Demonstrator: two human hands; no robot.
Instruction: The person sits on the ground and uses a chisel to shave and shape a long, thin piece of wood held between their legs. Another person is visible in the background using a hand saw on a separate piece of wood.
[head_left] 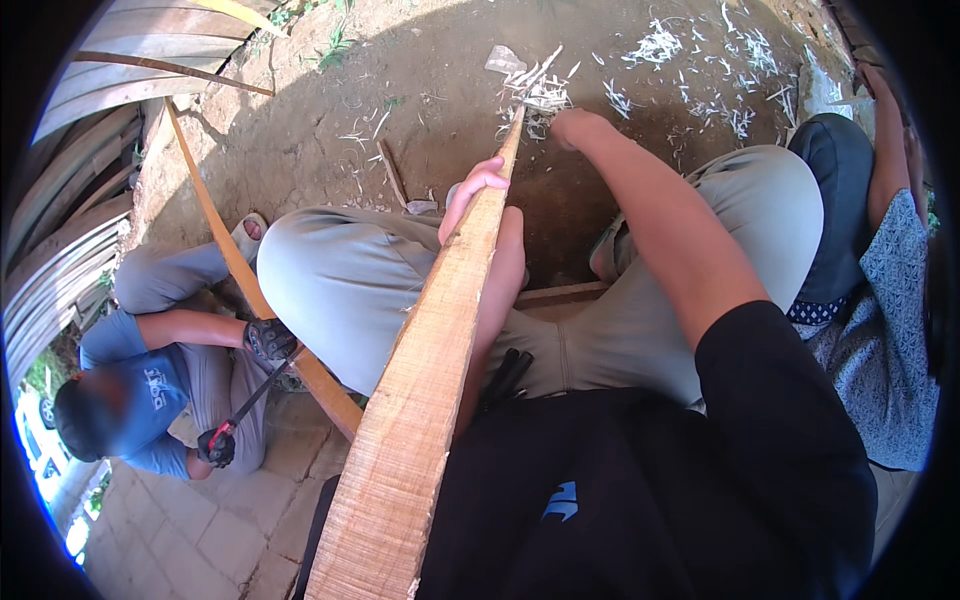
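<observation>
A long pale wooden plank runs from the lower edge up to a narrow tip by the ground. My left hand grips it about two thirds of the way up, fingers curled over its left edge, forearm hidden behind the wood. My right hand is a closed fist just right of the plank's tip; whether anything is in it is hidden. The plank lies between my knees, in grey trousers.
White wood shavings litter the dirt ahead. At the left a seated person in a blue shirt works a long wooden strip with a dark tool. Another person in patterned blue cloth sits close at my right. Curved boards are stacked far left.
</observation>
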